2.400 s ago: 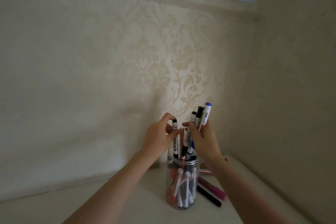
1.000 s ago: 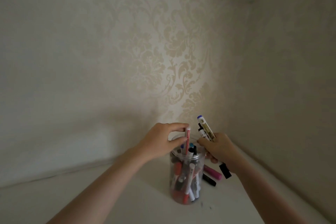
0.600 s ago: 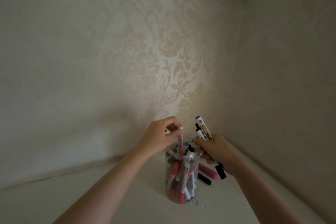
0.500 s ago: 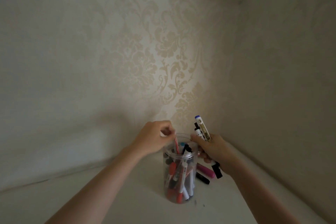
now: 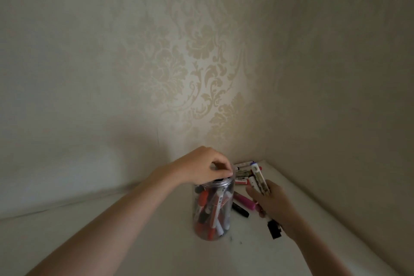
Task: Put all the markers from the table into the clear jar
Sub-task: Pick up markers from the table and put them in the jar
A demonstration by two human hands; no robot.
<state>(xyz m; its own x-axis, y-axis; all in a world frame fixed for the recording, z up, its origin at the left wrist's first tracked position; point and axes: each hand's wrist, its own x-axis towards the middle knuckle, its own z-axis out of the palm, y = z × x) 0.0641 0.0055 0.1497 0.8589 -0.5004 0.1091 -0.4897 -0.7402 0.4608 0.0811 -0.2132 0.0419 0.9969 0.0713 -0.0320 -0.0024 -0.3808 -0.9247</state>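
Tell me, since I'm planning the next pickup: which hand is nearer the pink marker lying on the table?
Right. The right hand, gripping markers, sits just beside the pink marker; the left hand is over the clear jar's mouth, with the jar between.

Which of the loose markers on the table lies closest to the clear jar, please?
The black marker lying just right of the clear jar, its near end almost at the jar's wall. The pink marker sits slightly farther out, and the remaining markers are piled behind, near the wall.
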